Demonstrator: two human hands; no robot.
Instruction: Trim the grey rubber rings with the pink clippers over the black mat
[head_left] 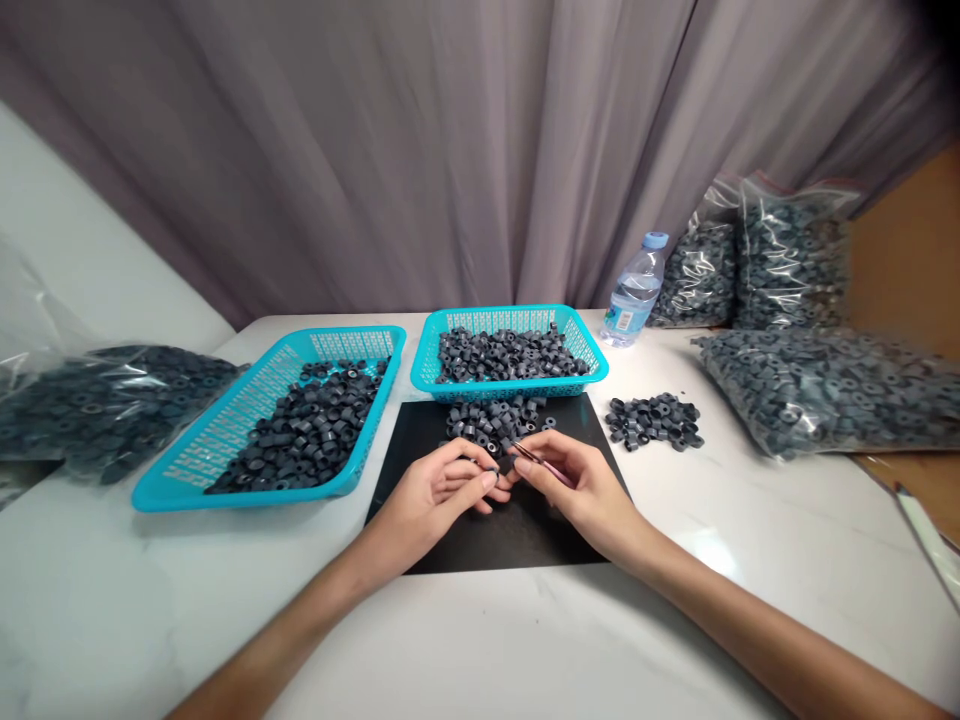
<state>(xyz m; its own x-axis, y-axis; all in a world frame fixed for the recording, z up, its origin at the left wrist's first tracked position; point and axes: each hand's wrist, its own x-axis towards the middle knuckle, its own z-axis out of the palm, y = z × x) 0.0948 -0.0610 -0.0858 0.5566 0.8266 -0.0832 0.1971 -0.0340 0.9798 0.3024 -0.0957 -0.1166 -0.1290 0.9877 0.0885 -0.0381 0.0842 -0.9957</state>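
My left hand (454,485) is closed in a pinch on a small dark ring-shaped piece (493,471), held above a black mat (510,540). Close beside it, my right hand (574,482) grips a slim pinkish tool that looks like tweezers (551,469), its tip pointing toward the left fingers. Whether the tip touches the piece I cannot tell. Just beyond both hands, a heap of the same dark ring-shaped pieces (491,420) lies on the mat, partly hidden by my fingers.
Blue baskets of dark pieces stand at the left (187,470) and behind the mat (517,388). A smaller pile (652,422) lies right of the mat. Filled plastic bags (832,390) line the right side, near a water bottle (636,290). Another bag (127,400) lies far left.
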